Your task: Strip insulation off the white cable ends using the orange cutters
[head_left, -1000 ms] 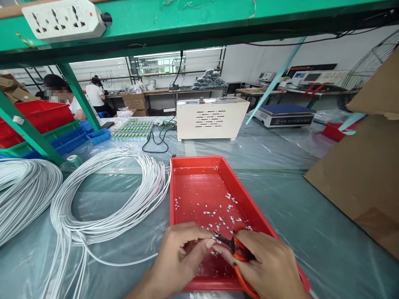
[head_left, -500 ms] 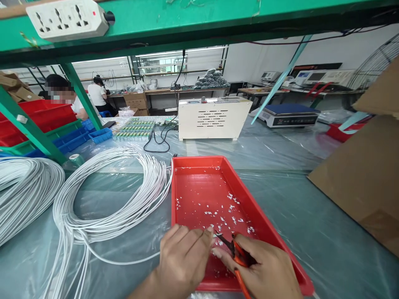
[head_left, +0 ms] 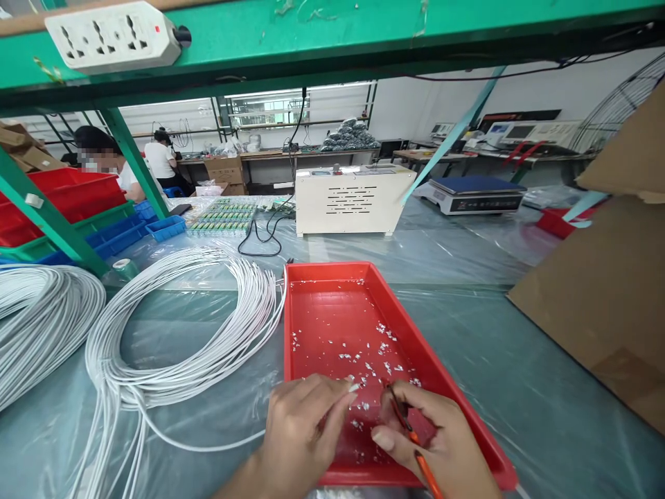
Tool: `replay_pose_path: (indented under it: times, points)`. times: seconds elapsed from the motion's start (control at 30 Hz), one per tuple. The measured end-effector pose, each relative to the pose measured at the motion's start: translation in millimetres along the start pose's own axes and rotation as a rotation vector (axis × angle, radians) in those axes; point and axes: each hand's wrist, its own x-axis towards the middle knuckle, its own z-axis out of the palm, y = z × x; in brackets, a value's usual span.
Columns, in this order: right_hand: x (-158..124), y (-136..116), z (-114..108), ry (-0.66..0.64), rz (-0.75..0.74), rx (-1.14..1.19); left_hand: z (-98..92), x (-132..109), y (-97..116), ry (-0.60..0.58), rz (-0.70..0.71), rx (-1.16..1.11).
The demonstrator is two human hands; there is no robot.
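Note:
My left hand [head_left: 304, 433] is closed in a pinch on the end of a thin white wire [head_left: 208, 438] over the near end of the red tray [head_left: 400, 326]. Its fingertips sit just left of the cutter jaws. My right hand [head_left: 436, 443] is wrapped round small orange-handled cutters [head_left: 410, 433], whose dark jaws point up and left toward the left hand's fingertips. Several white wire scraps [head_left: 374, 360] lie scattered on the tray floor. The wire runs left to a big coil of white wires [head_left: 171, 333].
A second white coil [head_left: 41, 319] lies far left. Behind the tray stands a cream machine box [head_left: 348, 197] with black cables. Cardboard [head_left: 607, 284] leans at the right. Coloured bins [head_left: 77, 208] and seated people are at the back left; a scale [head_left: 475, 193] sits back right.
The cutters have turned more upright in my right hand and drawn slightly away from my left fingertips. My left hand stays pinched over the tray.

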Motion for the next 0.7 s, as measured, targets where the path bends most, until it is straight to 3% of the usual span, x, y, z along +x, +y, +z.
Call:
replay_pose_path:
  times: [0.17, 0.27, 0.37, 0.43, 0.53, 0.63, 0.7]
  points:
    - [1.6, -9.7, 0.7, 0.222, -0.054, 0.112, 8.9, -7.9, 0.9, -0.032, 0.188, 0.153]
    - [3.9, -11.8, 1.0, 0.222, -0.042, 0.126, 11.0, -11.2, 1.1, -0.029, 0.187, 0.182]
    - [4.9, -11.1, 0.3, 0.310, -0.039, 0.119, 10.8, -12.2, 4.6, 0.012, 0.175, 0.070]
    - [3.7, -10.0, 0.1, 0.381, -0.079, 0.090, 10.7, -10.3, 9.5, -0.071, 0.036, -0.118]
    - [-0.4, -8.7, 0.9, 0.392, -0.202, -0.012, 11.3, -3.5, 16.1, -0.277, -0.426, -0.530]
    - [-3.9, -7.9, 3.2, 0.316, -0.370, -0.153, 12.4, 3.2, 15.8, -0.247, -0.786, -0.918]
    - [-4.2, -7.7, 5.7, 0.260, -0.455, -0.221, 12.4, 5.1, 12.1, -0.178, -0.906, -1.061]
